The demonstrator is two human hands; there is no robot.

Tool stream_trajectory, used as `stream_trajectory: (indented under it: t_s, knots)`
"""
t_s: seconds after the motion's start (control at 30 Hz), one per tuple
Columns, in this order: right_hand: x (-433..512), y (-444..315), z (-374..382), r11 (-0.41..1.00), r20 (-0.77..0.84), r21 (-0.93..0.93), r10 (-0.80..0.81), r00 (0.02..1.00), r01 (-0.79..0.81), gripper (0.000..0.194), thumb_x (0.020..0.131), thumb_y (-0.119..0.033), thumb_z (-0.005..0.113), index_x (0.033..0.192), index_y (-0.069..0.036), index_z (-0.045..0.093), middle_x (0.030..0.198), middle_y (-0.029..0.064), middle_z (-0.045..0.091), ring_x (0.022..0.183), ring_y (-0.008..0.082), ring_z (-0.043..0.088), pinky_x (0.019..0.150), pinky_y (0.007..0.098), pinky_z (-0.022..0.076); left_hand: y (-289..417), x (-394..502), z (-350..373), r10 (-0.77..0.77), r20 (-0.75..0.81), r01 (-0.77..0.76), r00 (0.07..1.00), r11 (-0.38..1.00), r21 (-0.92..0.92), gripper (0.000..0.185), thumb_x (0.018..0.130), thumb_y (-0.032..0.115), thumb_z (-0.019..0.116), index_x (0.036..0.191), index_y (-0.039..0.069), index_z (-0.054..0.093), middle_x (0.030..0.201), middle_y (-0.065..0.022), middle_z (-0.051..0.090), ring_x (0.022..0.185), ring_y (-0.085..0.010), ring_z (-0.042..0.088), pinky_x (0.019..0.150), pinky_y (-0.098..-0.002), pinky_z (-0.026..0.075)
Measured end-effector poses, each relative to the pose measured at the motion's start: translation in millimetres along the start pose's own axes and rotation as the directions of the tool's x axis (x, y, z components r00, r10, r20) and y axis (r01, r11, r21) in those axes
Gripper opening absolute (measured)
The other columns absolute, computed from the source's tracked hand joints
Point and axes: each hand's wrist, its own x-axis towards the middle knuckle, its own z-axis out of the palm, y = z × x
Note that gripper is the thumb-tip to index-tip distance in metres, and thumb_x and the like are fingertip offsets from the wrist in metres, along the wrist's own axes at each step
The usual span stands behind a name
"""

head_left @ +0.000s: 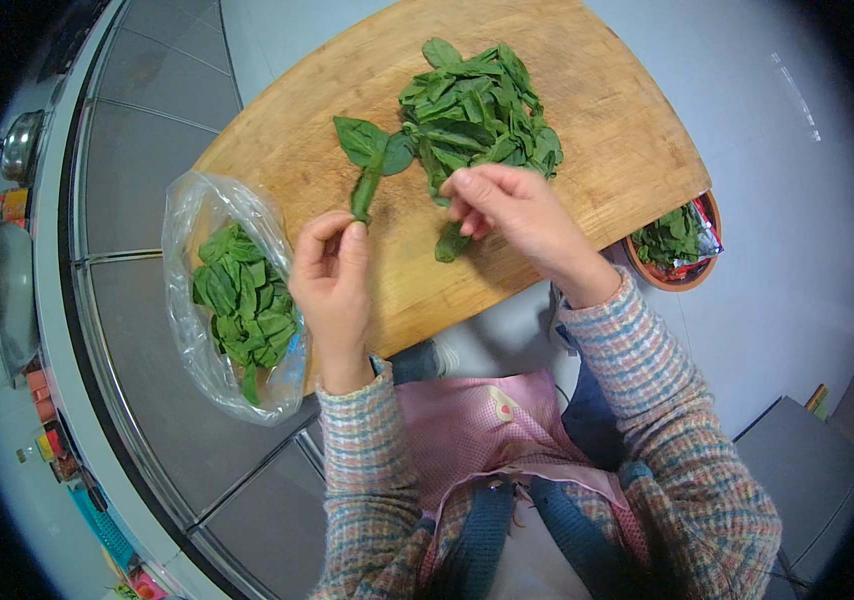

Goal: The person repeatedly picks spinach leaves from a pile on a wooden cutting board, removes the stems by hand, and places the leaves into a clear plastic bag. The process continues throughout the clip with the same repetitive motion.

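Note:
My left hand (333, 281) pinches the lower end of a leafy green sprig (368, 176) between thumb and forefinger. The sprig's broad leaves point away from me, over the wooden cutting board (622, 120). To its right, my right hand (505, 210) has thumb and forefinger drawn together at the near edge of a heap of green leaves (472, 105). A single leaf (451, 241) shows just under the right fingers; whether they hold it or another leaf is unclear. A clear plastic bag (183, 262) with more leafy greens (247, 292) lies at the board's left corner.
A round brown container (673, 285) holding leaves and a wrapper stands below the board's right corner. Grey cabinet fronts (149, 172) run along the left, under a counter with a metal pot (23, 146), a wok-like pan (15, 292) and a turquoise basket (100, 525).

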Motion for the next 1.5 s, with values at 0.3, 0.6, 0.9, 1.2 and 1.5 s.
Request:
stream_trajectory:
  t_s: [0.3,0.6,0.9,1.2,1.5]
  knots:
    - [3.0,4.6,8.7,0.988,0.010,0.153,-0.018,1.000,0.016,0.016,0.087,-0.021,0.058,0.085,-0.004,0.060,0.073,-0.0024,0.057,0.062,0.0047,0.051,0.057,0.0189,0.0426,-1.1,-5.9,14.9,0.419,0.345,-0.535,0.840,0.747,0.395,0.023,0.071,0.002,0.068,0.091,0.000,0.057,0.088,-0.0134,0.058,0.081,-0.0275,0.057,0.072,-0.0333,0.045]
    - [-1.3,3.5,11.5,0.992,0.120,0.116,-0.055,0.991,0.041,0.011,0.085,-0.013,0.058,0.090,-0.004,0.062,0.078,-0.0039,0.058,0.067,0.0034,0.049,0.061,0.0195,0.0422,-5.9,-11.7,27.3,-0.138,0.307,0.169,0.941,0.983,-0.077,0.028,0.082,0.008,0.061,0.105,-0.003,0.053,0.098,-0.0073,0.059,0.086,-0.0130,0.055,0.078,-0.0273,0.044]
    - [-2.8,0.2,6.8,1.000,0.156,0.012,-0.002,0.988,0.000,0.011,0.084,-0.013,0.059,0.088,-0.003,0.063,0.077,-0.0039,0.058,0.067,0.0036,0.050,0.060,0.0192,0.0409,-5.4,-11.3,24.8,-0.333,0.339,0.449,0.880,0.815,-0.366,0.020,0.092,0.016,0.049,0.099,0.000,0.057,0.093,-0.0057,0.062,0.083,-0.0101,0.057,0.078,-0.0248,0.045]
    - [-0.5,1.9,11.8,0.999,-0.067,0.015,-0.029,0.997,0.030,0.017,0.086,-0.020,0.058,0.089,-0.003,0.060,0.077,-0.0021,0.058,0.069,0.0040,0.052,0.061,0.0194,0.0432,-3.6,-11.8,23.8,-0.226,0.125,0.249,0.966,0.944,-0.216,0.019,0.091,0.016,0.050,0.095,0.000,0.059,0.091,-0.0047,0.062,0.078,-0.0099,0.056,0.074,-0.0266,0.045]
    - [-1.5,-0.2,5.2,0.930,0.099,0.301,0.191,0.977,-0.213,0.028,0.090,-0.034,0.052,0.086,-0.007,0.060,0.077,-0.0004,0.058,0.067,0.0062,0.054,0.059,0.0188,0.0450,-2.5,-6.8,21.2,0.489,0.475,-0.674,0.731,0.414,0.612,0.027,0.069,0.009,0.067,0.095,0.006,0.061,0.095,-0.0113,0.054,0.089,-0.0288,0.053,0.076,-0.0386,0.041]
